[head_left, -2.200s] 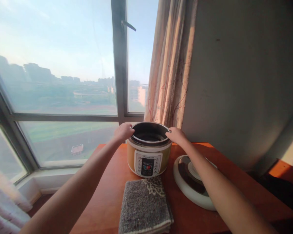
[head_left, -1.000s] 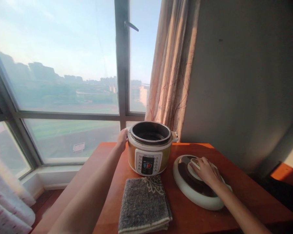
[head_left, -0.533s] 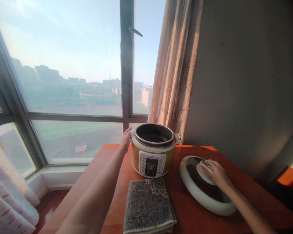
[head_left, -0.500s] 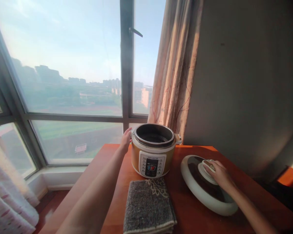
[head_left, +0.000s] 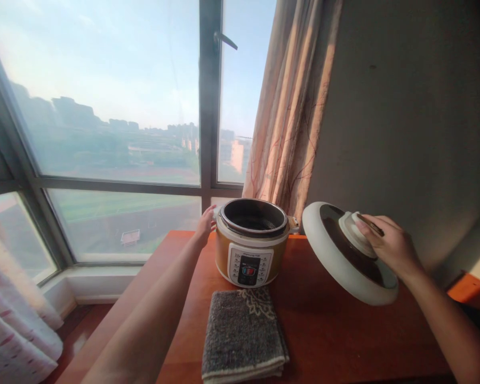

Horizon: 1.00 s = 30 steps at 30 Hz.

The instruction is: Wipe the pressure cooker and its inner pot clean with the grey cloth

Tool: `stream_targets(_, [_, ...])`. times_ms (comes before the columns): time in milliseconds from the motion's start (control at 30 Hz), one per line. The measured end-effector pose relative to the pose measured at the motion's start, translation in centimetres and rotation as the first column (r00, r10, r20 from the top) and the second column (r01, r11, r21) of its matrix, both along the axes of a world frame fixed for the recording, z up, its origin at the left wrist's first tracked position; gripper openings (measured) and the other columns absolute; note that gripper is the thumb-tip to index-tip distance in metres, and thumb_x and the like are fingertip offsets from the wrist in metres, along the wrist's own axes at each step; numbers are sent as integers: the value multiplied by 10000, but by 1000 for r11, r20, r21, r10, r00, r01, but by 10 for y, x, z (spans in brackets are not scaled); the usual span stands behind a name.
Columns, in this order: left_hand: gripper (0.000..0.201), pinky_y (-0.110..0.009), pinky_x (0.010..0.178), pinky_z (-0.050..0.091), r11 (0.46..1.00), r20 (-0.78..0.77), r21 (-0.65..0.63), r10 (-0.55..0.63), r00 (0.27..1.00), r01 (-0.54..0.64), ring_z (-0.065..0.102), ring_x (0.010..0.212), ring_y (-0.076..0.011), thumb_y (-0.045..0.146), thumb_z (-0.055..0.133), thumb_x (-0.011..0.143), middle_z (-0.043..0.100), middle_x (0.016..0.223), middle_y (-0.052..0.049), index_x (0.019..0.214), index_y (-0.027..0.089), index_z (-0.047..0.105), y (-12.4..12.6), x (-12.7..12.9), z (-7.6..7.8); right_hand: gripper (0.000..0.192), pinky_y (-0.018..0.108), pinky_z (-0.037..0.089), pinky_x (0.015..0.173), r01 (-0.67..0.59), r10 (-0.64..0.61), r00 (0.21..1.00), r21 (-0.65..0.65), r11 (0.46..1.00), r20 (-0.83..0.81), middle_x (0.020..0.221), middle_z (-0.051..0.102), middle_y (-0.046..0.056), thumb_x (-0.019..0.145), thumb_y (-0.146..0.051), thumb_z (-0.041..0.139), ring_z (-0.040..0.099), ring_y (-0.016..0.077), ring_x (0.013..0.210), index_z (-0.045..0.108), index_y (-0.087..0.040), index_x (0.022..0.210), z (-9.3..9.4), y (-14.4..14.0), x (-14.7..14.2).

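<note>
A gold and white electric pressure cooker [head_left: 224, 250] stands uncovered on the table, its dark inner pot [head_left: 256, 217] showing. My left hand [head_left: 205, 225] is at the cooker's left side handle, fingers bent around it. My right hand [head_left: 392, 245] grips the knob of the cooker lid [head_left: 324, 250], which is white with a dark brown band. The lid hangs tilted in the air to the right of the cooker, above the tabletop. In front of the cooker lies a folded grey towel [head_left: 244, 333] with a pale pattern and edging.
The reddish-brown wooden table [head_left: 316, 341] has its far edge near the window [head_left: 124, 106]. A beige curtain [head_left: 288, 117] hangs behind the cooker, beside a grey wall [head_left: 404, 133]. Another pale curtain [head_left: 16, 304] is at the lower left.
My right hand has raised the lid off the tabletop, and it now tilts more steeply. My left hand remains at the cooker's handle. The view has shifted slightly.
</note>
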<state>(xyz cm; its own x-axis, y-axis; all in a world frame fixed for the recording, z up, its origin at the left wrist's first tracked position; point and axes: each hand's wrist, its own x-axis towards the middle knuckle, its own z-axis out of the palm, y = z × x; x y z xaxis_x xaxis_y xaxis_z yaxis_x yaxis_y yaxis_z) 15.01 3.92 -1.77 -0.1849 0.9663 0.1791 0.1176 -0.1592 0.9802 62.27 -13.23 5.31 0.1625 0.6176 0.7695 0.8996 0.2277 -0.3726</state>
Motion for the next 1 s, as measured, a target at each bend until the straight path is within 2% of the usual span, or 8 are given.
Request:
stream_targets(67, [534, -312, 730, 500, 1000, 47, -19, -16, 999, 17, 661, 836, -191, 452, 377, 896, 683, 1098, -73, 1370, 282, 552, -2, 0, 1, 590, 408, 500, 893, -35, 33, 999, 53, 998, 33, 1080, 720, 128, 873, -747, 477, 679, 302, 1012, 741, -250, 1051, 22, 11, -21])
stream_targets(200, [528, -303, 751, 483, 999, 112, -31, -38, 993, 42, 644, 843, -187, 462, 394, 908, 673, 1111, -71, 1375, 280, 557, -4, 0, 2, 629, 373, 503, 861, -177, 164, 971, 64, 982, 174, 1016, 724, 120, 914, -726, 428, 679, 273, 948, 756, -206, 1048, 55, 47, -67])
stream_targets(333, [524, -298, 750, 474, 998, 135, -36, -55, 989, 60, 638, 832, -183, 469, 405, 917, 668, 1113, -75, 1377, 271, 556, -3, -2, 1, 542, 328, 481, 852, -282, 271, 913, -8, 959, 304, 945, 714, 110, 962, -615, 453, 658, 253, 952, 767, -181, 1044, 73, 88, -117])
stream_targets(400, [522, -292, 751, 470, 997, 142, -34, -62, 988, 67, 639, 838, -181, 468, 412, 922, 666, 1124, -74, 1389, 275, 546, -2, -3, 0, 471, 306, 468, 844, -262, 271, 903, -74, 962, 333, 947, 702, 104, 960, -554, 515, 652, 240, 944, 765, -167, 1057, 78, 105, -142])
stream_targets(533, [514, -277, 738, 466, 997, 156, -29, -62, 986, 67, 635, 846, -173, 471, 404, 933, 661, 1149, -69, 1396, 290, 537, -1, -2, -3, 422, 276, 444, 846, -200, 255, 898, -183, 962, 359, 987, 684, 106, 938, -511, 594, 640, 228, 975, 757, -144, 1068, 84, 129, -185])
stream_targets(667, [517, -267, 699, 465, 998, 173, -32, -41, 984, 47, 628, 830, -173, 477, 397, 931, 655, 1138, -72, 1394, 296, 536, 3, 0, -6, 446, 274, 433, 839, -140, 236, 894, -262, 955, 380, 1040, 681, 114, 952, -544, 556, 638, 232, 1001, 757, -160, 1056, 83, 144, -213])
stream_targets(1000, [473, -261, 658, 456, 998, 180, -66, 28, 983, -16, 614, 778, -164, 477, 414, 914, 647, 1134, -60, 1333, 331, 579, 23, -1, -17, 506, 286, 446, 805, -93, 239, 888, -356, 930, 392, 1077, 685, 125, 939, -604, 530, 658, 253, 994, 765, -169, 1050, 67, 160, -237])
